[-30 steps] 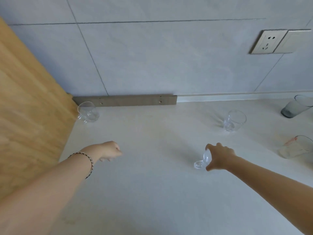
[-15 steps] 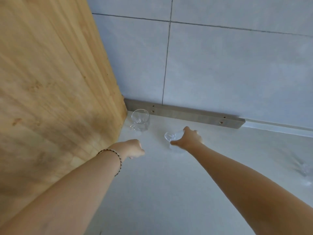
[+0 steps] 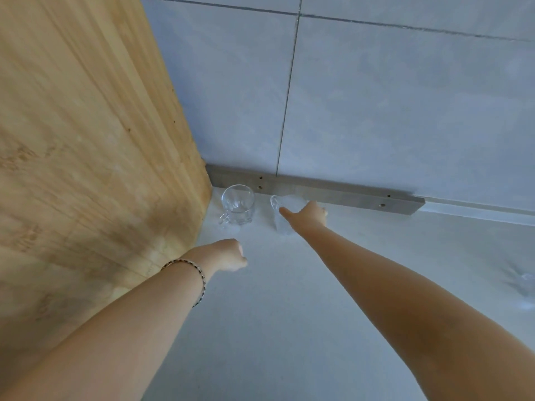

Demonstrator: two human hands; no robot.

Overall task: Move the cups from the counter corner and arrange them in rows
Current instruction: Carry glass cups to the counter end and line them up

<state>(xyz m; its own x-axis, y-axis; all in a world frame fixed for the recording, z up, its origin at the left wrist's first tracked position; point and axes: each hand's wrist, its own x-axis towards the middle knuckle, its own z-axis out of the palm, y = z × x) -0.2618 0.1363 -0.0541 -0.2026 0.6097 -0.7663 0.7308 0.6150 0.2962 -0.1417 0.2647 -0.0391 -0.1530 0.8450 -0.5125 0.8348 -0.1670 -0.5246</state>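
Observation:
A clear glass mug (image 3: 238,205) with a handle stands upright in the counter corner, beside the wooden panel. Just right of it, my right hand (image 3: 308,216) is closed around a second clear glass cup (image 3: 282,208), low over the counter near the metal strip; whether it touches the counter I cannot tell. My left hand (image 3: 230,254), with a braided bracelet on the wrist, hangs in a loose fist in front of the mug and holds nothing. Another clear cup (image 3: 525,280) shows faintly at the right edge.
A tall wooden panel (image 3: 86,154) walls off the left side. A grey metal strip (image 3: 333,192) runs along the foot of the tiled wall. The pale counter (image 3: 289,328) stretches toward me and to the right.
My right hand has carried the glass cup from mid-counter left and back, to just right of the corner mug. The view swung left with it. My left hand stays in a fist.

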